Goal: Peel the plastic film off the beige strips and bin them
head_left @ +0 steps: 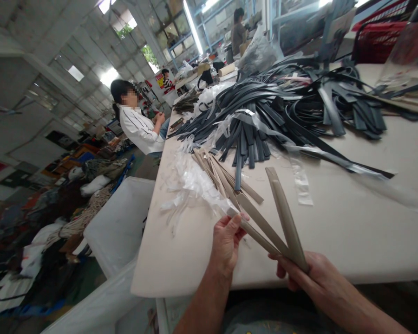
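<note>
Two bare hands are at work over the near edge of a long pale table (351,232). The right hand (310,273) is clenched around the lower ends of several tan strips (285,218), which fan up and away from the fist, the foremost one standing nearly upright and curving slightly. The left hand (226,241) pinches one strip of the same fan between thumb and fingers, partway along its length, so both hands grasp the bunch just above the table edge. Behind the held strips, a loose bundle of further tan strips (218,174) lies on the table, partly wrapped in clear plastic film (191,183) that trails toward the table's left side. Farther back, a large heap of black strips (282,106) spreads across the surface, with plastic banding tangled through it. A red basket (379,37) stands at the far right corner. Left of the table, a white bin (121,222) sits on the floor side. A seated person in a white top (139,130) works at the same table farther along; other people appear beyond, too distant to detail.
</note>
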Demonstrator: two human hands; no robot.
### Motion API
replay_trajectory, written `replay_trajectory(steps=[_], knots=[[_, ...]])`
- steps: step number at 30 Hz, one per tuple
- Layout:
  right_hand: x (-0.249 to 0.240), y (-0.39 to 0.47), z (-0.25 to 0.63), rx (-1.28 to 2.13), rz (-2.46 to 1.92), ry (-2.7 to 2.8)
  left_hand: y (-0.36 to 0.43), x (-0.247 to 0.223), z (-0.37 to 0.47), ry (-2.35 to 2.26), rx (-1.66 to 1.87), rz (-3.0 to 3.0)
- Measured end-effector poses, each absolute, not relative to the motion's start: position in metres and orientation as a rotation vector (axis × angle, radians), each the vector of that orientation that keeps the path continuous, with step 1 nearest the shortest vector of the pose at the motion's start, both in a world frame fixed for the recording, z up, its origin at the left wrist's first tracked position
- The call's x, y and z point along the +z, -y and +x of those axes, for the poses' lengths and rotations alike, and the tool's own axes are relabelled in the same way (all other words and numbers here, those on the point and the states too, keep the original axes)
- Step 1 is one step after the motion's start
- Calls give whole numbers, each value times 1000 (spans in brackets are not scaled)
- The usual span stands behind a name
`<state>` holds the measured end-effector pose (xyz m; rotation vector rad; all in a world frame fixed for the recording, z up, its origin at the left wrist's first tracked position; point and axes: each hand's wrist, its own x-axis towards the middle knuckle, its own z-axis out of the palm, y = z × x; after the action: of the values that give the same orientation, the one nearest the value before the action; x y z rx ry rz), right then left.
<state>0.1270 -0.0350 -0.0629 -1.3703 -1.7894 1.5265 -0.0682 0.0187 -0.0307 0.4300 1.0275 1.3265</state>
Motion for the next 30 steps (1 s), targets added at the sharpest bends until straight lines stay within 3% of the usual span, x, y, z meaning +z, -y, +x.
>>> replay_trajectory(steps=[4, 9, 15, 20, 26, 30], knots=[[-69, 34, 123, 1588, -1310, 1799, -12, -29, -79, -1093, 1404, 471], [-65, 26, 108, 1511, -1295, 1765, 12, -43, -66, -996, 1059, 707], [-59, 15, 92, 1452, -1262, 1807, 1, -36, -71, -974, 1539, 454], [-55, 7, 82, 1406, -1185, 1790, 9, -42, -65, -851, 1319, 605], [-63, 12, 79, 1448, -1182, 1843, 1, -35, -77, -1069, 1613, 551], [-56, 10, 80, 1367, -1181, 1827, 10, -44, -67, -961, 1370, 621]])
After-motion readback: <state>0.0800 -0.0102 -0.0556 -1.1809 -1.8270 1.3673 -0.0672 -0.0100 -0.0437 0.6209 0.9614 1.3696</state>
